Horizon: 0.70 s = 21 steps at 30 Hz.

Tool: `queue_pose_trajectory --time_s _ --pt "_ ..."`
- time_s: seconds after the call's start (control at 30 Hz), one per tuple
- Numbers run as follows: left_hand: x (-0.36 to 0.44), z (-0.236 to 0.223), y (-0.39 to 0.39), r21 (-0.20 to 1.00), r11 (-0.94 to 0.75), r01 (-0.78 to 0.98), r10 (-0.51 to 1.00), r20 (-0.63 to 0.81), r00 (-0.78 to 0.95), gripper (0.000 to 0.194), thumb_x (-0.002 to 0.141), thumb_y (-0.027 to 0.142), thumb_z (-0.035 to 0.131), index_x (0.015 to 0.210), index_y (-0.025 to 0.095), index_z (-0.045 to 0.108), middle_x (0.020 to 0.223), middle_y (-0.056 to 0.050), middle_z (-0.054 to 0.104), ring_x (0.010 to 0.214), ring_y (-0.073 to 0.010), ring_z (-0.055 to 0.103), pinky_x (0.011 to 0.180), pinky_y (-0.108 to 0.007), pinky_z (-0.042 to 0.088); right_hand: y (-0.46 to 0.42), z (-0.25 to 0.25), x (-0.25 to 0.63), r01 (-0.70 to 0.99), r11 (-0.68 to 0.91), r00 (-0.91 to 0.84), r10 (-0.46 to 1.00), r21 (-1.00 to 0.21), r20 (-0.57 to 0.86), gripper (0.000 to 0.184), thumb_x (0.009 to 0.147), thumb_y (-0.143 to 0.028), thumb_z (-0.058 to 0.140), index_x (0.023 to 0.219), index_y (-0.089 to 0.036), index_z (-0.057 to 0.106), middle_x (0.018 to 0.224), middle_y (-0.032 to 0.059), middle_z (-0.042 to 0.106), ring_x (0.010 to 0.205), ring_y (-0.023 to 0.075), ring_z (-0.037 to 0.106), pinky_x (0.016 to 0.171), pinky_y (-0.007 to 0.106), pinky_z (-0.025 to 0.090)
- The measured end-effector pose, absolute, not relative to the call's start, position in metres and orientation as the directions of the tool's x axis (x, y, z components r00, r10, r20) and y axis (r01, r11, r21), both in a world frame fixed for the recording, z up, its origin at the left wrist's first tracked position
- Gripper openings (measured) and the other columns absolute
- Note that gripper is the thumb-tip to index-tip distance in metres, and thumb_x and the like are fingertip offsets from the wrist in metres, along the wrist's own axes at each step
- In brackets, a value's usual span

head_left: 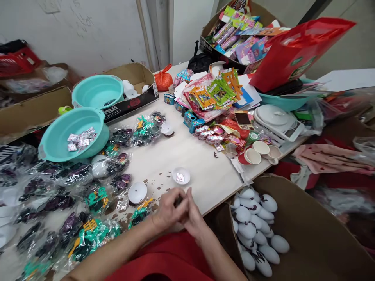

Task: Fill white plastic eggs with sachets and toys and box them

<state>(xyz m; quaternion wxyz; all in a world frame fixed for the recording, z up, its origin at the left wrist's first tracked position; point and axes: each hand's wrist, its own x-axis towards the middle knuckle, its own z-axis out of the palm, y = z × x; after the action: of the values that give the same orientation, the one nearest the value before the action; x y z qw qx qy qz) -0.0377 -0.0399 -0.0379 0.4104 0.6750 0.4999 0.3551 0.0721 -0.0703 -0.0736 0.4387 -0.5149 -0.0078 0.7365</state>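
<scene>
My left hand point(170, 208) and my right hand point(193, 216) meet at the table's front edge, above my red clothing. The left fingers are curled around a small dark patch that may be an object or shadow. Pressed against them, the right hand is closed too, and what lies between the palms is hidden. Just beyond them sits a white half shell point(176, 182) with a small pink-and-white packet point(180, 177) inside. To its left, another white half shell point(137, 192) lies hollow side up. Clear bags of green and orange plastic parts point(140, 214) lie beside my left hand.
A cardboard box point(304, 226) at the lower right holds several white eggs point(247, 230). Teal basins point(48, 146) stand left, one with small packets. Paper cups point(252, 156), a white scale point(277, 119) and colourful snack packets point(221, 91) crowd the right. Bagged purple parts point(70, 222) cover the left.
</scene>
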Motion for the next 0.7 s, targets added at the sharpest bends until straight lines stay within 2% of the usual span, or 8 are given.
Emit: queue_pose_trajectory --time_s 0.07,0.13,0.17,0.23,0.3,0.4,0.5,0.7 --pt "-0.037 -0.043 -0.006 0.929 0.013 0.369 0.996 -0.043 0.073 0.007 0.082 0.025 0.054 0.088 0.022 0.051 0.076 0.001 0.061 0.068 -0.0127 0.058 0.067 -0.024 0.046 -0.063 -0.083 0.089 -0.514 -0.551 0.126 0.709 -0.657 -0.694 0.064 0.075 -0.071 0.053 0.118 -0.024 0.054 0.123 0.0107 0.058 0.103 0.0286 0.060 0.075 0.041 0.054" --pt "-0.034 -0.055 0.027 0.931 0.119 0.346 0.992 -0.123 -0.010 0.014 0.079 0.024 0.056 0.092 0.023 0.049 0.075 0.003 0.059 0.068 -0.0126 0.056 0.067 -0.024 0.045 -0.055 -0.103 0.104 -0.228 -0.413 0.336 0.817 -0.882 -0.469 0.079 0.069 -0.060 0.068 0.134 -0.027 0.039 0.143 0.0105 0.041 0.122 0.0291 0.048 0.091 0.042 0.049" --pt "-0.030 -0.064 0.040 0.927 0.149 0.344 0.988 -0.155 -0.012 0.015 0.078 0.023 0.056 0.092 0.023 0.049 0.072 0.004 0.058 0.066 -0.0127 0.055 0.067 -0.025 0.044 -0.049 -0.115 0.108 -0.071 -0.349 0.351 0.868 -0.934 -0.351 0.092 0.063 -0.052 0.076 0.139 -0.026 0.032 0.148 0.0116 0.032 0.130 0.0299 0.040 0.098 0.042 0.044" --pt "-0.021 -0.086 0.059 0.916 0.176 0.360 0.981 -0.192 0.008 0.014 0.074 0.021 0.056 0.088 0.023 0.051 0.071 0.004 0.057 0.068 -0.0135 0.054 0.070 -0.026 0.044 -0.034 -0.142 0.111 0.158 -0.255 0.245 0.946 -0.954 -0.212 0.109 0.053 -0.036 0.083 0.144 -0.022 0.023 0.152 0.0145 0.025 0.138 0.0314 0.029 0.106 0.044 0.037" --pt "-0.011 -0.109 0.068 0.913 0.183 0.365 0.980 -0.197 0.002 0.012 0.072 0.019 0.056 0.082 0.022 0.051 0.076 0.003 0.057 0.075 -0.0147 0.054 0.077 -0.028 0.043 -0.015 -0.164 0.107 0.258 -0.195 0.158 0.975 -0.946 -0.158 0.104 0.054 -0.028 0.080 0.143 -0.019 0.026 0.147 0.0161 0.032 0.135 0.0313 0.032 0.108 0.045 0.035" --pt "-0.003 -0.132 0.073 0.917 0.209 0.341 0.977 -0.213 -0.026 0.013 0.071 0.019 0.057 0.082 0.022 0.050 0.080 0.003 0.057 0.080 -0.0145 0.054 0.080 -0.028 0.043 0.012 -0.178 0.102 0.308 -0.145 0.140 0.984 -0.940 -0.107 0.087 0.053 -0.022 0.075 0.133 -0.015 0.040 0.130 0.0148 0.046 0.124 0.0308 0.044 0.106 0.044 0.037" --pt "-0.007 -0.139 0.076 0.912 0.288 0.292 0.958 -0.273 -0.091 0.020 0.071 0.019 0.055 0.089 0.023 0.049 0.066 0.006 0.054 0.065 -0.0125 0.054 0.068 -0.024 0.043 0.024 -0.171 0.103 0.303 -0.131 0.091 0.990 -0.944 -0.108 0.079 0.044 -0.018 0.078 0.119 -0.017 0.052 0.118 0.0115 0.051 0.116 0.0324 0.049 0.103 0.047 0.039" --pt "-0.042 -0.134 0.073 0.905 0.397 0.151 0.894 -0.345 -0.287 0.024 0.069 0.016 0.052 0.090 0.021 0.043 0.058 0.007 0.052 0.048 -0.0109 0.052 0.050 -0.020 0.039 0.026 -0.144 0.093 -0.043 -0.359 -0.183 0.920 -0.932 -0.346 0.084 0.051 -0.029 0.084 0.126 -0.022 0.047 0.120 0.0083 0.060 0.108 0.0280 0.058 0.096 0.042 0.045"
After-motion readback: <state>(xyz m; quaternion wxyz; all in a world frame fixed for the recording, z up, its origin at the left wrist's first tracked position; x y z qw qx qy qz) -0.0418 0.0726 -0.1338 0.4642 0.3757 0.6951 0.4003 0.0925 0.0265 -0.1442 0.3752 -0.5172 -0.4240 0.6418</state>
